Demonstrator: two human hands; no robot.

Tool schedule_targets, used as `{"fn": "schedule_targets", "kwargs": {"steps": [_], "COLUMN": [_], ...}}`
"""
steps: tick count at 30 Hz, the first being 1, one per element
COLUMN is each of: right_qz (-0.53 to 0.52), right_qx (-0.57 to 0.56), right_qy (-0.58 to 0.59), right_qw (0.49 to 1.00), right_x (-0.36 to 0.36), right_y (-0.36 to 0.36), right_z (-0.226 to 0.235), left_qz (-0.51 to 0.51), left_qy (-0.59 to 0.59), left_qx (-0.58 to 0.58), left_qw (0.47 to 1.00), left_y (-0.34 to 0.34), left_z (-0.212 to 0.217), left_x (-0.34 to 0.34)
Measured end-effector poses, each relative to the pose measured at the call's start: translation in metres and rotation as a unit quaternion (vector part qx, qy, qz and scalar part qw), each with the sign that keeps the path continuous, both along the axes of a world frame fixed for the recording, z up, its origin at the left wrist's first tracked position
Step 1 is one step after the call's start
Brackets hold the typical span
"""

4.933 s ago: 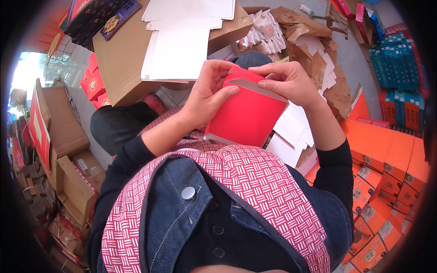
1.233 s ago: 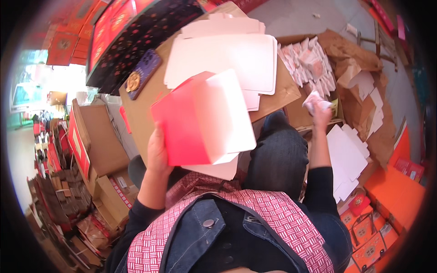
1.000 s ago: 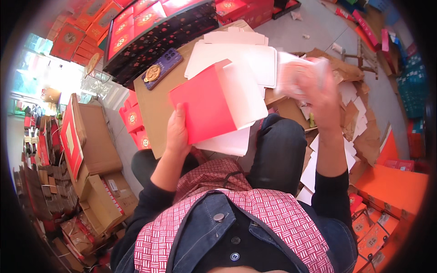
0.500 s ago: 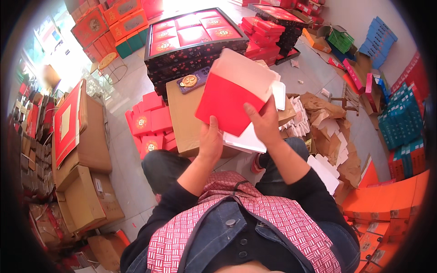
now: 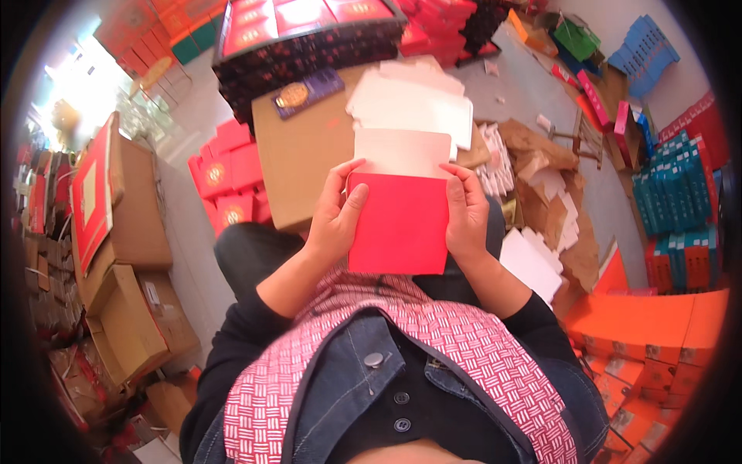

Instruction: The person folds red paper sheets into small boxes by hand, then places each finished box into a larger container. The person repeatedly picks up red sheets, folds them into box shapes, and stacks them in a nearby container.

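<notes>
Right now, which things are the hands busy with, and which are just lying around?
Busy with:
red box, with its white flap open
left hand and right hand, gripping its sides

Lying around:
white card stack
brown carton
purple packet
blue boxes
orange boxes

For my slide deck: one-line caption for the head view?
Both hands, left hand and right hand, hold a red box above a cardboard carton.

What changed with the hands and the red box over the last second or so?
The right hand left the scrap pile and came back onto the red box, which dropped from raised and tilted to flat in front of the chest. The left hand kept its grip; white flap still open.
</notes>
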State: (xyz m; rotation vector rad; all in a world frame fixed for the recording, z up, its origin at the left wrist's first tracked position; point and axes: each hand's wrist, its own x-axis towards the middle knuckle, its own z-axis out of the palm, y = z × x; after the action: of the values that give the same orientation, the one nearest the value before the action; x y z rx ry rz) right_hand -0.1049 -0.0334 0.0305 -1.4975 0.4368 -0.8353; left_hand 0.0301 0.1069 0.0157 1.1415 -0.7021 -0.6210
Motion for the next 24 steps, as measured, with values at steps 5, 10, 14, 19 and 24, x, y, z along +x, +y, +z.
{"fn": "schedule_targets", "kwargs": {"steps": [5, 10, 14, 19, 24], "right_qz": [-0.041, -0.043, 0.013, -0.117, 0.107], "right_qx": [-0.052, -0.023, 0.013, -0.066, 0.168], "right_qy": [0.11, 0.092, 0.124, 0.014, 0.018], "right_qw": [0.992, 0.995, 0.992, 0.991, 0.98], "right_x": [-0.081, -0.106, -0.12, -0.115, -0.105], "right_y": [0.015, 0.022, 0.011, 0.004, -0.046], "right_z": [-0.017, -0.01, -0.022, -0.03, 0.025], "left_qz": [-0.128, -0.102, -0.121, -0.128, -0.149], "left_qy": [0.03, -0.063, -0.072, -0.107, -0.116], "left_qx": [0.069, 0.105, 0.143, 0.12, 0.106], "left_qw": [0.989, 0.987, 0.98, 0.979, 0.976], "left_y": [0.017, -0.004, -0.009, -0.016, -0.015], "left_z": [-0.019, -0.009, -0.009, -0.004, -0.003], "left_x": [-0.05, -0.068, -0.072, -0.073, -0.071]}}
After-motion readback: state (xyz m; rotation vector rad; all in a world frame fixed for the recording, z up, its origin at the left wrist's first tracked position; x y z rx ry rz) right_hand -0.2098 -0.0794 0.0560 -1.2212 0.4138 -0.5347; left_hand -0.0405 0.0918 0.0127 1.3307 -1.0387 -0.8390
